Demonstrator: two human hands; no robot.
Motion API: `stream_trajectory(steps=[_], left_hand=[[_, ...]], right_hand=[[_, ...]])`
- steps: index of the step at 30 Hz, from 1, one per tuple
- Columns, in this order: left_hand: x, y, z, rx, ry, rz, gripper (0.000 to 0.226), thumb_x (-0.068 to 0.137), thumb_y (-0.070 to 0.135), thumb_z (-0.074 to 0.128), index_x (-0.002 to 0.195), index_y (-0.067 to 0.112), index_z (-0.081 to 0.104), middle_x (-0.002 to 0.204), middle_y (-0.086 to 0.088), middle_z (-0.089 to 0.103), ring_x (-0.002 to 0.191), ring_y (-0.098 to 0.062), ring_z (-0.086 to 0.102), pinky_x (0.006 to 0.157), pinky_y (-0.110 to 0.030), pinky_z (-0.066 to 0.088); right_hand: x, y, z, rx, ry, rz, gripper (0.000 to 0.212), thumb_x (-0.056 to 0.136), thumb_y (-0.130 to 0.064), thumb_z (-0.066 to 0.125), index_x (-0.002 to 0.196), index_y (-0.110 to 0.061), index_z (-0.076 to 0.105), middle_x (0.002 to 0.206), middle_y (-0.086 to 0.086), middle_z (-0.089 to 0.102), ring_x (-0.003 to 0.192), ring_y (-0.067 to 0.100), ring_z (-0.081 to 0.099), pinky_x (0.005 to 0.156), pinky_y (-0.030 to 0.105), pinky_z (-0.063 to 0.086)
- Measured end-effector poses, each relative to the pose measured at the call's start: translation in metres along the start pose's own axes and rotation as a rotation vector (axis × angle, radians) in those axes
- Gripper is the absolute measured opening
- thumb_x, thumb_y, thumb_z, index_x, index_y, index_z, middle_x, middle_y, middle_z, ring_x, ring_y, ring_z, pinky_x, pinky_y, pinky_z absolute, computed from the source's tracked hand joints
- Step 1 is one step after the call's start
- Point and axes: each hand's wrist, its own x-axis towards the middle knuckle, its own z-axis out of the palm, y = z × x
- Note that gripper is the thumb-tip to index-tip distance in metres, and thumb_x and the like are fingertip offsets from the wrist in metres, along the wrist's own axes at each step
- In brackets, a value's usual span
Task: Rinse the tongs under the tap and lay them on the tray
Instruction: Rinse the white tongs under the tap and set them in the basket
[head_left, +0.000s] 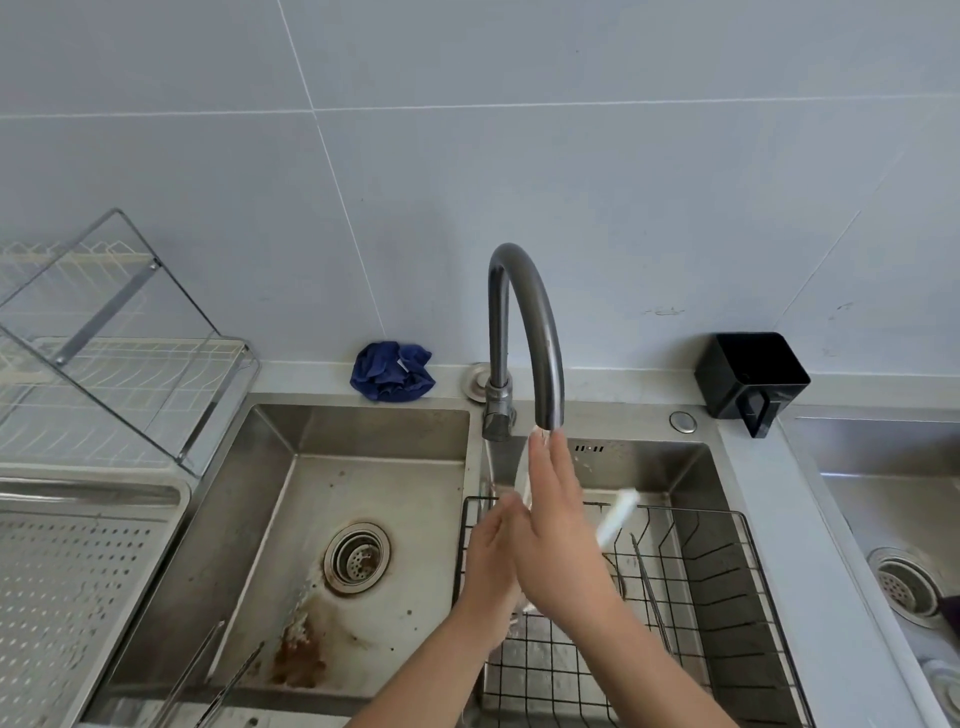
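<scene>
Head view caught white tongs (615, 519) pressed between both palms under the running tap (524, 332), one blurred arm poking out right. Left hand (491, 561) and right hand (561, 540) met flat, fingers stretched toward the spout, over the black wire basket (727, 582). Metal tongs (213, 675) lay in the stained sink (363, 467); perforated tray (78, 571) waited left.

tongs (615, 519): blurred, mostly hidden by right hand (558, 545) | left hand (491, 561): grip unclear
</scene>
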Motion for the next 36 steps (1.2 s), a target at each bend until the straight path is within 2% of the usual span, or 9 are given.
stream_trajectory(steps=[3, 6, 10, 14, 17, 21, 25, 31, 36], left_hand=[[0.008, 0.006, 0.005, 0.011, 0.078, -0.002, 0.036, 0.106, 0.039, 0.043, 0.094, 0.02, 0.071, 0.078, -0.008, 0.058, 0.069, -0.021, 0.057, 0.064, -0.033, 0.046], [0.017, 0.004, 0.003, 0.01, 0.133, -0.029, 0.047, 0.099, 0.055, 0.046, 0.097, 0.013, 0.067, 0.054, -0.003, 0.04, 0.045, -0.014, 0.03, 0.042, -0.027, 0.022], [0.024, 0.003, 0.002, 0.096, 0.135, 0.009, 0.044, 0.098, 0.054, 0.049, 0.099, 0.017, 0.073, 0.055, 0.001, 0.045, 0.04, -0.009, 0.035, 0.039, -0.022, 0.029], [0.034, 0.016, 0.007, 0.055, 0.116, 0.032, 0.064, 0.084, 0.068, 0.05, 0.105, 0.011, 0.07, 0.052, 0.002, 0.045, 0.043, -0.013, 0.038, 0.042, -0.026, 0.033], [0.041, 0.028, 0.014, -0.032, 0.074, 0.03, 0.069, 0.084, 0.067, 0.048, 0.109, 0.007, 0.07, 0.056, -0.004, 0.054, 0.048, -0.019, 0.048, 0.047, -0.03, 0.042], [0.044, 0.035, 0.026, -0.127, 0.011, -0.071, 0.05, 0.1, 0.053, 0.044, 0.091, 0.02, 0.08, 0.106, -0.027, 0.073, 0.092, -0.038, 0.071, 0.089, -0.053, 0.057], [0.044, 0.034, 0.037, -0.175, -0.003, -0.11, 0.047, 0.099, 0.052, 0.05, 0.102, 0.013, 0.078, 0.098, -0.022, 0.068, 0.089, -0.036, 0.066, 0.083, -0.049, 0.055], [0.036, 0.027, 0.029, -0.183, -0.066, -0.129, 0.049, 0.095, 0.053, 0.054, 0.11, 0.011, 0.075, 0.083, -0.014, 0.066, 0.086, -0.039, 0.062, 0.095, -0.068, 0.046], [0.019, 0.014, -0.002, -0.182, -0.023, -0.154, 0.049, 0.1, 0.043, 0.05, 0.12, 0.002, 0.067, 0.093, -0.019, 0.075, 0.08, -0.032, 0.074, 0.069, -0.043, 0.061]], right_hand=[[-0.012, -0.006, -0.024, 0.03, -0.012, -0.039, 0.043, 0.103, -0.011, 0.051, 0.141, -0.03, 0.057, 0.151, -0.026, 0.032, 0.137, -0.011, 0.029, 0.094, -0.008, 0.023], [-0.007, 0.007, -0.051, 0.267, 0.133, 0.106, 0.028, 0.094, -0.007, 0.064, 0.094, -0.031, 0.076, 0.093, -0.016, 0.078, 0.089, 0.008, 0.073, 0.079, 0.029, 0.059], [0.001, 0.028, -0.058, 0.332, 0.325, 0.215, 0.013, 0.087, -0.019, 0.077, 0.09, -0.024, 0.066, 0.073, 0.0, 0.066, 0.071, 0.032, 0.067, 0.068, 0.047, 0.059], [0.004, 0.041, -0.044, 0.426, 0.501, 0.292, 0.027, 0.086, -0.027, 0.08, 0.09, -0.022, 0.054, 0.064, -0.009, 0.056, 0.043, 0.017, 0.058, 0.05, 0.031, 0.048], [0.006, 0.047, -0.036, 0.497, 0.542, 0.331, 0.028, 0.086, -0.031, 0.08, 0.1, -0.027, 0.057, 0.084, -0.009, 0.061, 0.047, 0.01, 0.059, 0.045, 0.022, 0.049], [0.004, 0.054, -0.029, 0.376, 0.292, 0.306, 0.025, 0.093, -0.044, 0.067, 0.111, -0.027, 0.065, 0.099, -0.006, 0.072, 0.079, 0.006, 0.067, 0.067, 0.036, 0.06], [0.006, 0.063, -0.035, 0.333, 0.32, 0.238, 0.013, 0.1, -0.037, 0.06, 0.1, -0.026, 0.068, 0.084, -0.004, 0.074, 0.076, 0.012, 0.068, 0.068, 0.037, 0.059], [0.014, 0.07, -0.039, 0.402, 0.308, 0.247, 0.017, 0.104, -0.028, 0.055, 0.095, -0.024, 0.07, 0.082, -0.007, 0.076, 0.07, 0.009, 0.07, 0.058, 0.024, 0.056], [0.017, 0.068, -0.023, 0.364, 0.205, 0.277, 0.024, 0.104, -0.029, 0.053, 0.092, -0.022, 0.072, 0.081, -0.004, 0.075, 0.073, 0.015, 0.071, 0.066, 0.04, 0.06]])
